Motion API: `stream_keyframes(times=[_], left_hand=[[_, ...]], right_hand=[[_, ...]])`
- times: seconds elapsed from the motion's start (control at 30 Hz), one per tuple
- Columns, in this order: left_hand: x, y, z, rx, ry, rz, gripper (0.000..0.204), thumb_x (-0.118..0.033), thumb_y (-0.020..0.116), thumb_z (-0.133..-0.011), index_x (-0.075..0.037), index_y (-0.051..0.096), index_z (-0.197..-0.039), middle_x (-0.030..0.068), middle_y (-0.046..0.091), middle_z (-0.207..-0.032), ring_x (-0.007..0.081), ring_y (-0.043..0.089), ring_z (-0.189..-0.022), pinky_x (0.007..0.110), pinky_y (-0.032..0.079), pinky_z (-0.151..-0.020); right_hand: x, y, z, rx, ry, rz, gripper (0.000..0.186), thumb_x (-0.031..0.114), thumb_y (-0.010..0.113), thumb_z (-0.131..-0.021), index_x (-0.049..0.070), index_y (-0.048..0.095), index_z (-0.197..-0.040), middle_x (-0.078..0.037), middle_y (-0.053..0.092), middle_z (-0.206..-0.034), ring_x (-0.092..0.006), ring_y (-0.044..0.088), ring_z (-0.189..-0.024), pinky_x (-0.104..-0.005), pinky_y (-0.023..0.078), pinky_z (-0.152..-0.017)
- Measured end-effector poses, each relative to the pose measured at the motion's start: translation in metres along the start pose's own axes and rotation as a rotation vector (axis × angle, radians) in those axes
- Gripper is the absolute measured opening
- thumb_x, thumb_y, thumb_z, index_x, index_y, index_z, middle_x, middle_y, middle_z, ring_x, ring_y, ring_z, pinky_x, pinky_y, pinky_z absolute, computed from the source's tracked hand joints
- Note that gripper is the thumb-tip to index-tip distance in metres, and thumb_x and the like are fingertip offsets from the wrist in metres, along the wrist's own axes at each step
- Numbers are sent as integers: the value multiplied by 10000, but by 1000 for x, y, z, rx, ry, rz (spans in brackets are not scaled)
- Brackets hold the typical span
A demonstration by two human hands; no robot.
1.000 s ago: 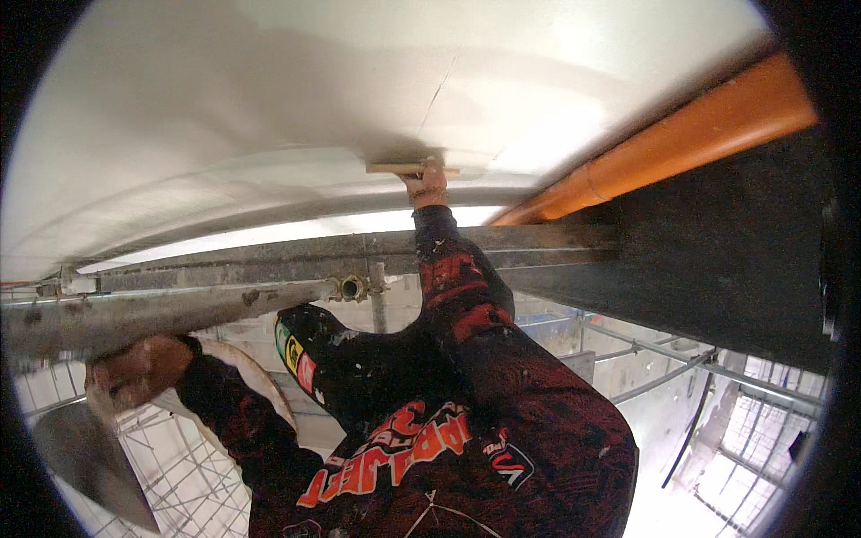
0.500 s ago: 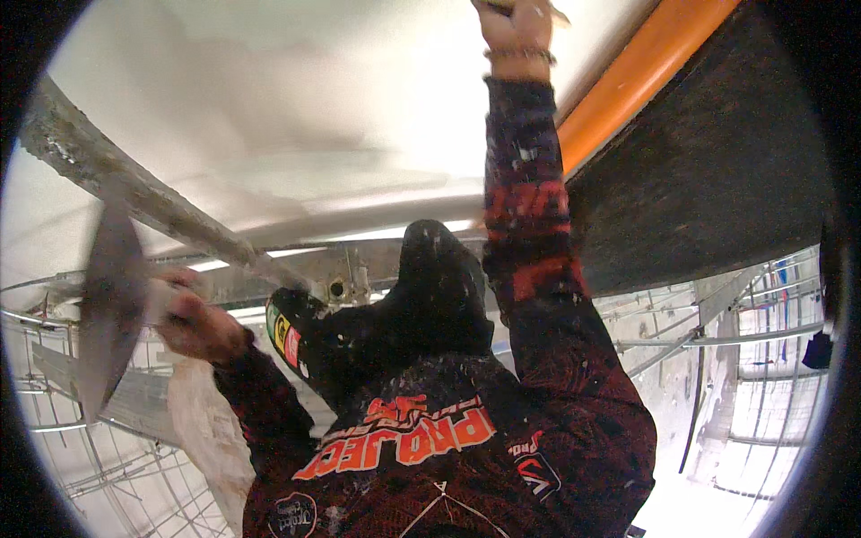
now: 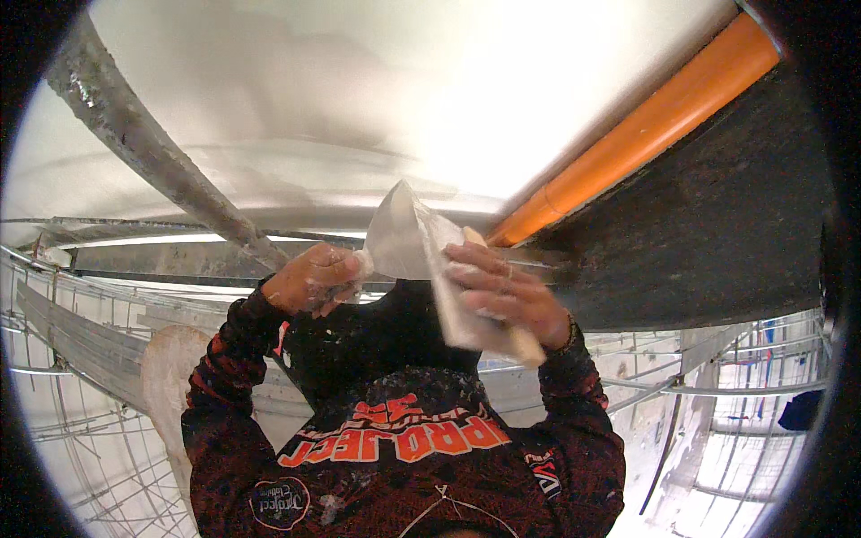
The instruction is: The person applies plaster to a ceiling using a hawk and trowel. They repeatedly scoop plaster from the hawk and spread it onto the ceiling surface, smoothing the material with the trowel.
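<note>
In front of my chest my left hand (image 3: 318, 278) is closed round the whitish handle of a plasterer's hawk (image 3: 392, 238), a thin grey plate tilted up steeply. My right hand (image 3: 507, 291) grips a plastering trowel (image 3: 459, 309) by its pale handle, with the fingers wrapped over it and slightly smeared by motion. The trowel's flat blade stands at an angle against the right side of the hawk; whether they touch cannot be made out. Whitish material marks both hands. Any plaster on the hawk is hard to tell from the plate.
A broad pale smooth surface (image 3: 296, 99) spans the upper view. An orange pipe (image 3: 646, 121) runs along its right side, beside a dark rough surface (image 3: 700, 215). A crusted grey pole (image 3: 148, 139) slants at the left. Scaffold tubes (image 3: 717, 390) stand on both sides.
My right hand has come down from the pale surface above to chest height with the trowel. My left hand has moved right with the hawk, bringing both tools together.
</note>
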State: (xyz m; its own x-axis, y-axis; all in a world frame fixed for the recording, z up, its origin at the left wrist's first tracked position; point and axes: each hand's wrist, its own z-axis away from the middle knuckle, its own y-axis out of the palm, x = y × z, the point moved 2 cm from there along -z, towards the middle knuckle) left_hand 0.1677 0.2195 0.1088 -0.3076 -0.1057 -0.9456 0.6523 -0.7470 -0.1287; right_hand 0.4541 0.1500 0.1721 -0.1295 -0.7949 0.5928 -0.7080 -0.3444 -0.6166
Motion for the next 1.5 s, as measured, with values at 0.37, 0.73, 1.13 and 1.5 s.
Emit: stream_keyframes(times=[0.37,0.73,1.13,1.5], left_hand=[[-38,29,6,-70,202,-237,496,-466,410,-945,-13,539,-788,74,511,-620,184,524,-545,305,395,-517],[-20,72,-77,-657,660,-946,471,43,605,-721,10,536,-1186,161,581,-891,305,588,-759,370,482,-659],[96,-19,-110,-772,258,-1221,240,-157,543,-888,7,551,-1063,188,540,-855,347,551,-767,427,458,-652],[199,38,-83,-814,-237,-1119,419,-308,518,-899,94,569,-1003,294,590,-886,451,584,-854,448,462,-736]], right_hand=[[-103,-24,89,-73,492,532,501,193,563,-848,117,427,-1325,-97,464,-1344,-302,450,-1239,-446,374,-1021],[-101,71,97,-1284,837,-1462,380,331,636,-730,100,520,-1009,-53,534,-846,-219,568,-741,-344,529,-632],[-247,63,187,-1632,478,-1529,212,142,520,-827,50,496,-1016,-59,528,-906,-218,554,-868,-400,475,-810],[-468,133,247,-815,1216,309,476,194,799,-576,49,570,-967,-162,605,-1025,-335,574,-1016,-393,468,-886]])
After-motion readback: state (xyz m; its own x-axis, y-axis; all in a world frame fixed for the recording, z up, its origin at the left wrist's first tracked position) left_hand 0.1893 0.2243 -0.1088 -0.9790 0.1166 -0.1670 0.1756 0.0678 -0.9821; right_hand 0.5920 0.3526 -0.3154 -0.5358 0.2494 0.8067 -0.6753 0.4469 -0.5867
